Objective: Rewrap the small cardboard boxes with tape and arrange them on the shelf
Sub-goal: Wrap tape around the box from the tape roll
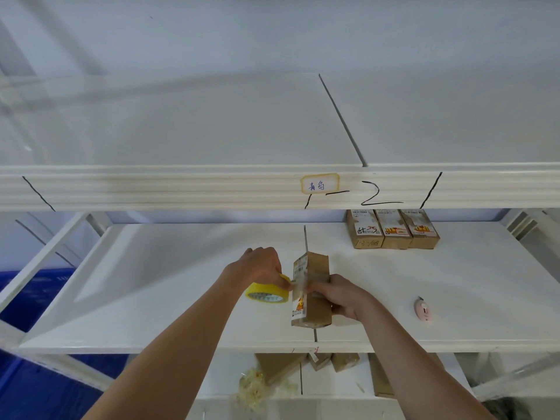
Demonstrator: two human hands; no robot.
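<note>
A small cardboard box (312,291) lies near the front middle of the white shelf (188,298), gripped by the right hand (339,295). The left hand (262,266) holds a yellow tape roll (266,292) just left of it. Three more boxes (392,228) stand side by side at the far right, a pink cutter (423,309) lying apart on the right.

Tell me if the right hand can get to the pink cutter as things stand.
Probably yes: the pink cutter lies alone on the shelf, nothing between it and the right hand, but that hand is holding the box.

Left hand (262,266) held yellow tape roll (266,294) against cardboard box (312,289); right hand (339,295) gripped box on shelf (181,298).
</note>
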